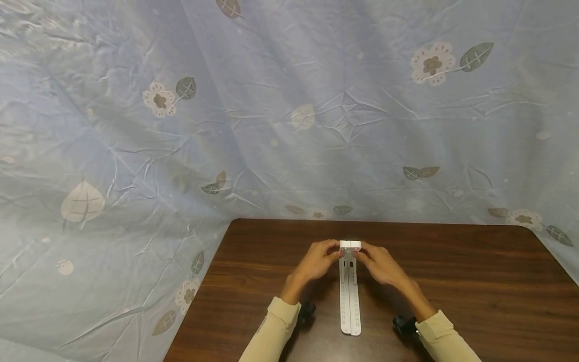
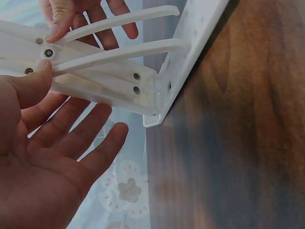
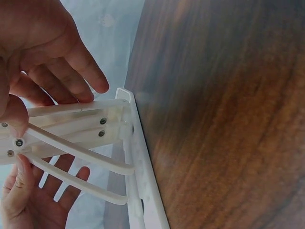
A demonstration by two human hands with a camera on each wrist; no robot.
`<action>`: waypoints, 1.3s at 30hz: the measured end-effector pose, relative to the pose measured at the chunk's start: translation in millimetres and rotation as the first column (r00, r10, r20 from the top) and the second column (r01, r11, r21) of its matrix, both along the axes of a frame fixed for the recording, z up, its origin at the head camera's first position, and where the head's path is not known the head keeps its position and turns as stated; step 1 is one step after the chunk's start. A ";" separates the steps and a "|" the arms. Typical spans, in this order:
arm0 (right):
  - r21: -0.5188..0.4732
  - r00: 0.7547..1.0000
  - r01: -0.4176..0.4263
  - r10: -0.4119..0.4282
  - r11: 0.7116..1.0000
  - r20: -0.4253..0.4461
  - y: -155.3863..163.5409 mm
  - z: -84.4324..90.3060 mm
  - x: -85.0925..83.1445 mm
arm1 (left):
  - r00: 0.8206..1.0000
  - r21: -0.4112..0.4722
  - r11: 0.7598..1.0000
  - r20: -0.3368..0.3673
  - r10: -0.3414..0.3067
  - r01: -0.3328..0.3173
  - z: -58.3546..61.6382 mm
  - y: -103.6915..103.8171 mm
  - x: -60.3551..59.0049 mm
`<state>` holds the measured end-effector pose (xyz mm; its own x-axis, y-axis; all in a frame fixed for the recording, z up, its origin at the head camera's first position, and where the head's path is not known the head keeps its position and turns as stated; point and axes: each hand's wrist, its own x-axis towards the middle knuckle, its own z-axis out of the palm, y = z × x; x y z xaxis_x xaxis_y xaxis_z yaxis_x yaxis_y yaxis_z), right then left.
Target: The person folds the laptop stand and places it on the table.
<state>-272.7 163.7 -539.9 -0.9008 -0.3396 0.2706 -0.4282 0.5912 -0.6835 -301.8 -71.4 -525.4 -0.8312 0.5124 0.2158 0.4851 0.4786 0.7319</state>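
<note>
On the left, the left hand (image 1: 318, 262) is at the far end of a white plastic folding stand (image 1: 350, 289) that lies lengthwise on the dark wooden tabletop (image 1: 475, 281). The left wrist view shows its thumb pressed against the screwed hinge plate while the other fingers (image 2: 83, 138) lie straight and spread beneath, so it is a steadying touch and no real grip. In the middle, the stand's long rails run back toward the person, and two curved arms (image 2: 119, 36) fan out from the raised hinge end. On the right, the right hand (image 1: 379, 264) meets the same end: the right wrist view has its thumb (image 3: 14, 117) on the screws and its fingers loosely bent along the top of the plate, pinching it lightly. The risk, as I judge it, sits at those hinges. With thumbs this close to the pivots, arms that swing or snap shut could nip skin. The hold is light on both sides, so uneven pressure could twist the thin plastic, or let the near end skate across the smooth wood. A blue flowered cloth (image 1: 158, 100) hangs behind.
</note>
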 end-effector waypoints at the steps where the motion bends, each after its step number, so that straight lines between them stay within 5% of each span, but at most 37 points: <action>1: 0.002 1.000 -0.003 0.003 1.000 0.001 0.1 0.8 -0.5 | 1.000 -0.001 1.000 0.005 0.000 0.000 0.9 0.0 -0.7; 19: 0.039 1.000 0.006 -0.007 0.999 0.024 0.3 7.6 -10.8 | 1.000 -0.094 0.995 -0.022 0.011 -0.013 12.3 2.4 -9.7; 39: 0.025 0.994 0.064 -0.061 0.998 -0.095 -7.4 -3.0 -8.1 | 0.988 -0.023 0.991 -0.075 0.132 -0.134 -4.1 12.3 -1.0</action>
